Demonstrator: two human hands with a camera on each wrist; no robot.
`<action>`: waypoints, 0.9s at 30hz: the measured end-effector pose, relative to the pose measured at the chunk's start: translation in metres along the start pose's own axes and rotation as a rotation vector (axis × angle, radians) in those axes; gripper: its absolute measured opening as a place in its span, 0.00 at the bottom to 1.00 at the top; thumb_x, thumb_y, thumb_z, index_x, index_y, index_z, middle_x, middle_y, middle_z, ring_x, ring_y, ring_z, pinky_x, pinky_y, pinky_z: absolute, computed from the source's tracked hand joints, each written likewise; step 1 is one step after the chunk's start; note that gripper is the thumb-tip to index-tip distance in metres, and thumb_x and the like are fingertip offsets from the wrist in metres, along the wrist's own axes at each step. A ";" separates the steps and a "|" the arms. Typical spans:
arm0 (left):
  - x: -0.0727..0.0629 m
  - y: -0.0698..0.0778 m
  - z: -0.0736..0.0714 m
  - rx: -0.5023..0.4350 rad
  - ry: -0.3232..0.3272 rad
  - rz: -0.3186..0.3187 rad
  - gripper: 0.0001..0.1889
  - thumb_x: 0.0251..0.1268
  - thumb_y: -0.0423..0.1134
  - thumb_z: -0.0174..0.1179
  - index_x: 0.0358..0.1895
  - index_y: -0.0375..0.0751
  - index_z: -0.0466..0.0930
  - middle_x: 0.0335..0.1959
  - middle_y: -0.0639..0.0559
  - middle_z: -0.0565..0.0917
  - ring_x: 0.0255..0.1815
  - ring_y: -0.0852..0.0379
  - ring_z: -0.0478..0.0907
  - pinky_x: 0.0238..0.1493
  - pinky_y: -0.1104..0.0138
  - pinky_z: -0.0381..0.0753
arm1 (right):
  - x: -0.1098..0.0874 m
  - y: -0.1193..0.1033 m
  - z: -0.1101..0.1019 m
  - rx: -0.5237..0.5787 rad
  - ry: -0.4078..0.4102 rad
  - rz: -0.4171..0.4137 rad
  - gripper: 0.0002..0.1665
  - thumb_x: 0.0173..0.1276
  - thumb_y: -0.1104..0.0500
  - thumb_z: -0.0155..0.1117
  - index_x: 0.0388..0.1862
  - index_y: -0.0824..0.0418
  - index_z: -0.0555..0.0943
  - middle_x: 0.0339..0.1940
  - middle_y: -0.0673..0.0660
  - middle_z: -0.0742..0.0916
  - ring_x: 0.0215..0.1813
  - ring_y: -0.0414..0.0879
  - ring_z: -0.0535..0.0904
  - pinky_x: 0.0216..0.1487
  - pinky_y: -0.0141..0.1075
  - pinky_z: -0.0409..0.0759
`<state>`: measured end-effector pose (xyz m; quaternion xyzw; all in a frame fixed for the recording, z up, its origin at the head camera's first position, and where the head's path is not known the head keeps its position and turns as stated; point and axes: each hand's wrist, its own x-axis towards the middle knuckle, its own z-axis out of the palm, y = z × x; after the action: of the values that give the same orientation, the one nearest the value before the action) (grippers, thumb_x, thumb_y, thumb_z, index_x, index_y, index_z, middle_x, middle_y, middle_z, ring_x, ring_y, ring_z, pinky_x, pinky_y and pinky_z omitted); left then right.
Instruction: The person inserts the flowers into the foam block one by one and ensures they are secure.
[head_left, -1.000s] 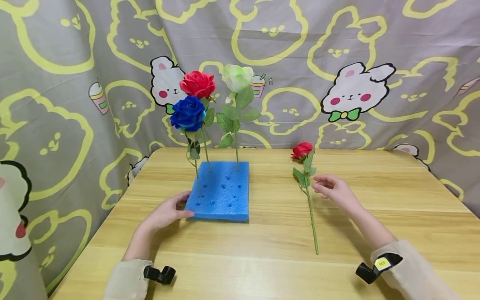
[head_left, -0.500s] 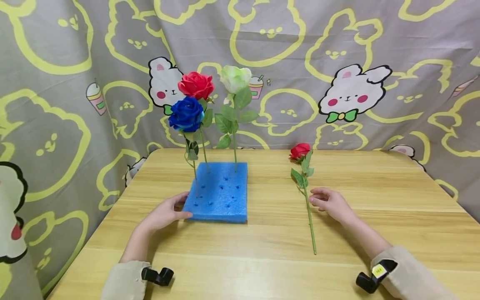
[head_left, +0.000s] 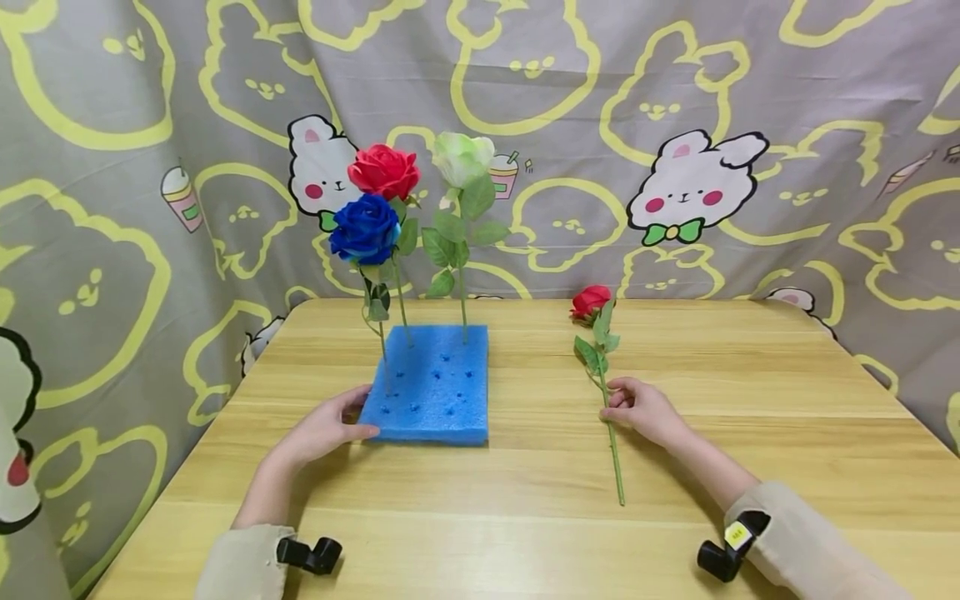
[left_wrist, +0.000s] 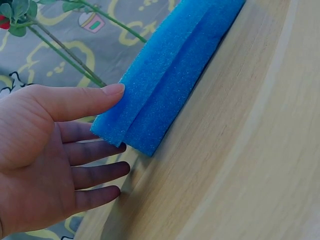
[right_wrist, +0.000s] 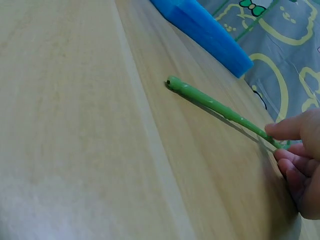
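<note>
My left hand (head_left: 324, 427) holds the near-left corner of a blue foam block (head_left: 420, 427), the thumb on its front and the index finger along its side. In the left wrist view the lower fingers reach out straight beside the corner. A blue rose (head_left: 365, 229), a red rose (head_left: 384, 172) and a pale green-white rose (head_left: 463, 158) stand in the block. My right hand (head_left: 645, 412) pinches the green stem of another red rose (head_left: 592, 303), which lies lengthwise on the table. The right wrist view shows the stem's cut end (right_wrist: 172, 82) beyond the thumb and fingertips.
Several small holes dot the top of the foam block. The wooden table (head_left: 540, 525) runs back to a grey curtain (head_left: 570, 92) printed with yellow outlines and white rabbits. Each sleeve carries a black wrist mount, such as the right one (head_left: 731, 546).
My right hand has moved down and left from beside the leaves to the stem and now pinches it. The left hand stays at the block. The whole view has shifted slightly.
</note>
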<state>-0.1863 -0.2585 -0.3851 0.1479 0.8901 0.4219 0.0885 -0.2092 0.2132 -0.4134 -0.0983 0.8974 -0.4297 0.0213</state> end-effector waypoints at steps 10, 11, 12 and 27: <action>0.000 0.001 0.001 0.000 -0.003 -0.009 0.40 0.57 0.43 0.64 0.68 0.27 0.56 0.59 0.32 0.70 0.60 0.37 0.66 0.59 0.44 0.63 | 0.003 -0.005 0.004 -0.197 0.061 -0.018 0.27 0.54 0.63 0.64 0.52 0.74 0.73 0.24 0.50 0.79 0.24 0.42 0.71 0.29 0.35 0.69; 0.000 0.001 0.002 0.002 -0.004 -0.009 0.40 0.57 0.44 0.64 0.67 0.27 0.56 0.59 0.32 0.70 0.60 0.37 0.66 0.59 0.44 0.63 | 0.003 -0.005 0.004 -0.203 0.066 -0.012 0.27 0.53 0.64 0.63 0.52 0.74 0.73 0.24 0.51 0.79 0.24 0.41 0.71 0.29 0.35 0.69; 0.000 0.001 0.002 0.004 -0.004 -0.010 0.40 0.57 0.44 0.64 0.67 0.27 0.56 0.58 0.33 0.70 0.59 0.38 0.66 0.58 0.44 0.64 | 0.004 -0.006 0.003 -0.207 0.069 -0.002 0.27 0.52 0.64 0.62 0.52 0.74 0.73 0.24 0.51 0.79 0.24 0.42 0.71 0.28 0.35 0.69; 0.000 0.000 0.001 0.018 0.000 -0.008 0.40 0.57 0.44 0.64 0.68 0.27 0.56 0.58 0.33 0.70 0.59 0.37 0.66 0.59 0.44 0.63 | 0.005 -0.002 -0.011 0.092 -0.024 0.163 0.23 0.59 0.65 0.61 0.51 0.76 0.73 0.25 0.52 0.78 0.23 0.40 0.72 0.21 0.30 0.73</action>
<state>-0.1858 -0.2583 -0.3857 0.1451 0.8945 0.4133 0.0891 -0.2155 0.2191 -0.4045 -0.0290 0.8815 -0.4660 0.0712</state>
